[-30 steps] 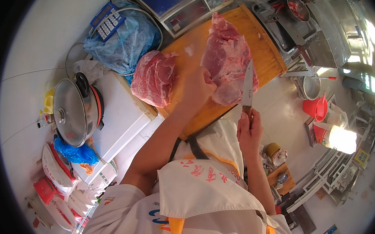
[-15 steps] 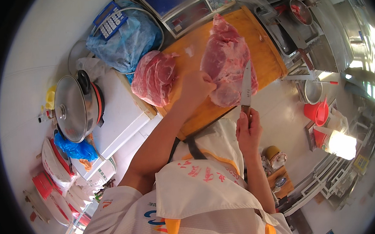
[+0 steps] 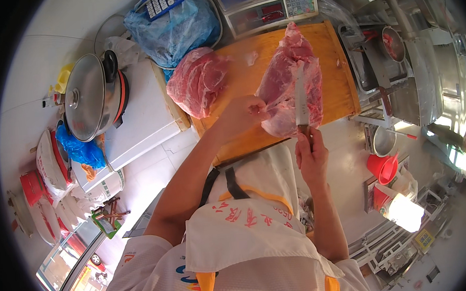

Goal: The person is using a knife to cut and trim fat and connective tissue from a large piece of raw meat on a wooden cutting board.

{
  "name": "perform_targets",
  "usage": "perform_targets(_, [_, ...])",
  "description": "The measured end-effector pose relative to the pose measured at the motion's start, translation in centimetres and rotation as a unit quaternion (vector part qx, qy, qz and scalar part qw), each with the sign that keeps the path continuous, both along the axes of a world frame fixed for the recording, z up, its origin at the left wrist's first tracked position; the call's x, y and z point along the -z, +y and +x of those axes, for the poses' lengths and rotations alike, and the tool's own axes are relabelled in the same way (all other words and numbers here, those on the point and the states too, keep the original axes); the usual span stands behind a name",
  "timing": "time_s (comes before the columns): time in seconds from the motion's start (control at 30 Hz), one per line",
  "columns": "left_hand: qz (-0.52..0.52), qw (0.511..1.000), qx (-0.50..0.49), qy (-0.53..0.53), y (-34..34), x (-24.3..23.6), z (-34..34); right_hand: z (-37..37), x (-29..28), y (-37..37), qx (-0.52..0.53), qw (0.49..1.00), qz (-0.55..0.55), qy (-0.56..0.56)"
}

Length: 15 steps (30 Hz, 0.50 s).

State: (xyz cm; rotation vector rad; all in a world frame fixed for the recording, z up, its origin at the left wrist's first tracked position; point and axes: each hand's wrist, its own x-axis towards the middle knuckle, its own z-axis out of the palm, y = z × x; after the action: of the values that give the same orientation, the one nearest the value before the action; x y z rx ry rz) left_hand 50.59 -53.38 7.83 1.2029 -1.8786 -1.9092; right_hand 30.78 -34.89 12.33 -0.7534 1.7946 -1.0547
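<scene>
A long slab of raw meat (image 3: 279, 97), pink with pale fat, lies on the wooden cutting board (image 3: 341, 85). My right hand (image 3: 312, 154) is closed round the brown handle of a knife (image 3: 300, 96). The blade points away from me and lies along the right part of the slab; whether its edge is cutting in cannot be seen. At the slab's left edge, my left hand (image 3: 244, 115) is closed, its curled fingers pinching the meat's rim. A second, rounder lump of raw meat (image 3: 197, 81) rests at the board's left side, apart from my hands.
Behind the board stands a scale (image 3: 273, 15); left of it is a blue plastic bag (image 3: 175, 29). A lidded pan (image 3: 89, 98) sits on the white counter (image 3: 145, 108) to the left. On the right are a metal tray (image 3: 363, 57) and a red scoop (image 3: 384, 168).
The knife blade has shifted leftward and farther over the slab, and its tip now points more straight ahead. My left hand stays at the meat's left edge. The whole view has shifted.
</scene>
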Motion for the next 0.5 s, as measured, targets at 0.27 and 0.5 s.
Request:
perform_targets(0.27, [-0.016,0.999,-0.016,0.03,0.3,1.0,0.9,3.6,1.4,1.1,-0.082,0.991,0.017,0.105])
perform_targets(0.5, [-0.094,0.995,-0.023,0.002,0.7,1.2,1.3,5.7,1.8,1.2,-0.095,0.982,-0.023,0.164])
